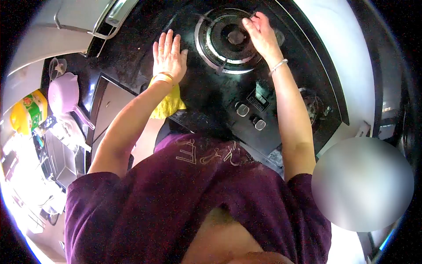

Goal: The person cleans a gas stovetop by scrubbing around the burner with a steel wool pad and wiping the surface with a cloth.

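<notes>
In the head view, rests left hand (pixel 169 64) released, fingers extended, on the black cooktop (pixel 200 103), just beside a yellow cloth (pixel 169 104). Curls right hand (pixel 265 39) over the burner (pixel 236 37) at its right edge; cannot tell whether gripping. Cloth: likely light, soft, best gathered mid-fold. Burner: probably rigid, heavier, best held at the outer ring (pixel 201 44).

kitchen, gas burner (pixel 236 37), control knobs (pixel 242 109), pink pan (pixel 64 93), sink (pixel 61 160)
</notes>
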The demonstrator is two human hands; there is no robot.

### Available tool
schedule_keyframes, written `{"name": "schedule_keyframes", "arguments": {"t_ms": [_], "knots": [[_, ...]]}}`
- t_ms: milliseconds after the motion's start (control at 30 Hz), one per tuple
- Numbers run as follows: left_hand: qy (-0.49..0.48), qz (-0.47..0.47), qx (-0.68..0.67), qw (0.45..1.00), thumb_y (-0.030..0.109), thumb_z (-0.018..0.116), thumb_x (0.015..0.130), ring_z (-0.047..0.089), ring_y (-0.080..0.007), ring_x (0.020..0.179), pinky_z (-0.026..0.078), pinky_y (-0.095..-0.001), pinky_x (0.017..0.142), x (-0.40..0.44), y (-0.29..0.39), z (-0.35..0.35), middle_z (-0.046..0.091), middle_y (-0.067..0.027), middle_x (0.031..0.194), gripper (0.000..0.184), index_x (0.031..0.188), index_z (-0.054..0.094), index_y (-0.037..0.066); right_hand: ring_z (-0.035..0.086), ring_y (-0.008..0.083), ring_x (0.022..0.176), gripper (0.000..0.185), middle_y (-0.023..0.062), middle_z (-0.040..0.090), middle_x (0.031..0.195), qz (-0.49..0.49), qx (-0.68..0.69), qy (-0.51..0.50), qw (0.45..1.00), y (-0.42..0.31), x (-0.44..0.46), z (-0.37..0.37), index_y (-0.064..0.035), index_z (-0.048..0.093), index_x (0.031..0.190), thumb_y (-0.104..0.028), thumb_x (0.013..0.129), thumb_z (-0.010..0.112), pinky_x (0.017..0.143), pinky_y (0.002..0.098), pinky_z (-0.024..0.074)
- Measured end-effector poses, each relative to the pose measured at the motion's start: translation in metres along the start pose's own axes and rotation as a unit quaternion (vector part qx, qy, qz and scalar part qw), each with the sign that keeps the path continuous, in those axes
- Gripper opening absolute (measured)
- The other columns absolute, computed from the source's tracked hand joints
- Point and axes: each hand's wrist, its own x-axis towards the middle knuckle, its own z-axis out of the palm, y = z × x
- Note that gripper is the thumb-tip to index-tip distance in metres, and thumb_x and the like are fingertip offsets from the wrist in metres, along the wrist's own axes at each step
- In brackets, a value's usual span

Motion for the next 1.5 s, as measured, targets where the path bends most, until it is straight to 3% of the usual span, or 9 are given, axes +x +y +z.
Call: {"name": "schedule_keyframes", "arguments": {"t_ms": [67, 267, 333, 533, 800, 933, 1067, 1333, 1500], "knots": [[-0.006, -0.003, 0.002, 1.0, 0.034, 0.049, 0.094, 0.017, -0.0319, 0.145, 0.011, -0.0491, 0.118, 0.0, -0.001, 0.001, 0.024, -0.0127, 0.156, 0.055, 0.141, 0.041, 0.006, 0.055, 0.0294, 0.122, 0.074, 0.0209, 0.059, 0.127, 0.044, 0.075, 0.013, 0.996, -0.002, 0.001, -0.005, 0.0011, 0.038, 0.138, -0.049, 0.089, 0.063, 0.101, 0.035, 0.0424], [-0.02, 0.004, 0.005, 1.0, 0.033, 0.05, 0.094, 0.021, -0.0336, 0.144, 0.015, -0.0507, 0.116, 0.001, 0.003, -0.006, 0.027, -0.0146, 0.154, 0.056, 0.141, 0.039, 0.006, 0.061, 0.0261, 0.108, 0.066, 0.019, 0.063, 0.118, 0.026, -0.055, 0.003, 0.998, 0.001, -0.008, -0.012, 0.0018, 0.044, 0.133, -0.049, 0.094, 0.056, 0.096, 0.0329, 0.0447], [-0.018, 0.006, 0.0, 1.0, 0.034, 0.05, 0.093, 0.021, -0.0337, 0.144, 0.015, -0.051, 0.116, -0.001, 0.004, -0.005, 0.027, -0.0145, 0.154, 0.057, 0.141, 0.039, 0.006, 0.061, 0.032, 0.113, 0.064, 0.0196, 0.065, 0.117, 0.041, 0.033, -0.012, 0.999, 0.01, 0.006, -0.009, 0.0025, 0.047, 0.129, -0.049, 0.092, 0.056, 0.097, 0.0375, 0.0459], [-0.023, 0.012, -0.001, 1.0, 0.036, 0.05, 0.093, 0.022, -0.0347, 0.143, 0.014, -0.0519, 0.116, -0.001, 0.002, -0.008, 0.026, -0.0144, 0.155, 0.057, 0.141, 0.04, 0.006, 0.061, 0.0401, 0.106, 0.051, 0.0225, 0.065, 0.107, 0.086, -0.166, -0.078, 0.979, -0.009, -0.003, -0.018, -0.0019, 0.056, 0.117, -0.048, 0.097, 0.048, 0.092, 0.0408, 0.0462], [-0.027, 0.01, -0.004, 1.0, 0.039, 0.049, 0.094, 0.02, -0.0326, 0.144, 0.013, -0.0532, 0.116, 0.001, 0.002, -0.009, 0.026, -0.0121, 0.155, 0.057, 0.14, 0.042, 0.007, 0.063, 0.0404, 0.101, 0.049, 0.0212, 0.067, 0.103, 0.054, -0.032, -0.034, 0.997, 0.001, 0.004, -0.011, -0.0051, 0.059, 0.11, -0.049, 0.097, 0.042, 0.087, 0.0438, 0.0483], [-0.03, 0.011, 0.002, 0.999, 0.039, 0.049, 0.093, 0.02, -0.0327, 0.144, 0.013, -0.0538, 0.116, 0.001, 0.002, -0.008, 0.027, -0.0118, 0.155, 0.057, 0.141, 0.042, 0.008, 0.06, 0.046, 0.101, 0.064, 0.0284, 0.064, 0.102, 0.075, -0.225, -0.09, 0.967, -0.014, -0.016, -0.017, 0.0033, 0.058, 0.106, -0.057, 0.095, 0.04, 0.09, 0.05, 0.0477], [-0.031, 0.015, -0.004, 0.999, 0.04, 0.048, 0.094, 0.02, -0.0334, 0.144, 0.014, -0.0545, 0.115, 0.0, 0.002, -0.007, 0.028, -0.0125, 0.154, 0.058, 0.141, 0.041, 0.008, 0.054, 0.0429, 0.117, 0.074, 0.029, 0.06, 0.119, 0.097, -0.199, -0.075, 0.972, -0.021, -0.016, -0.017, 0.0052, 0.053, 0.124, -0.061, 0.093, 0.043, 0.099, 0.0415, 0.0425], [-0.014, 0.023, 0.005, 1.0, 0.041, 0.048, 0.094, 0.021, -0.0343, 0.143, 0.016, -0.0545, 0.114, 0.004, 0.001, -0.005, 0.03, -0.013, 0.153, 0.06, 0.142, 0.039, 0.007, 0.061, 0.0456, 0.103, 0.066, 0.0289, 0.064, 0.107, 0.091, -0.207, -0.103, 0.969, -0.02, -0.019, -0.019, 0.0007, 0.054, 0.12, -0.058, 0.093, 0.043, 0.09, 0.0491, 0.0477], [-0.018, 0.02, 0.002, 1.0, 0.04, 0.049, 0.094, 0.022, -0.0337, 0.143, 0.016, -0.0545, 0.114, 0.001, 0.002, -0.006, 0.03, -0.0128, 0.153, 0.06, 0.142, 0.038, 0.007, 0.055, 0.0455, 0.114, 0.085, 0.0353, 0.057, 0.118, 0.068, -0.174, -0.058, 0.981, -0.016, -0.012, -0.01, 0.0053, 0.04, 0.136, -0.065, 0.09, 0.043, 0.1, 0.0469, 0.0433]]}}
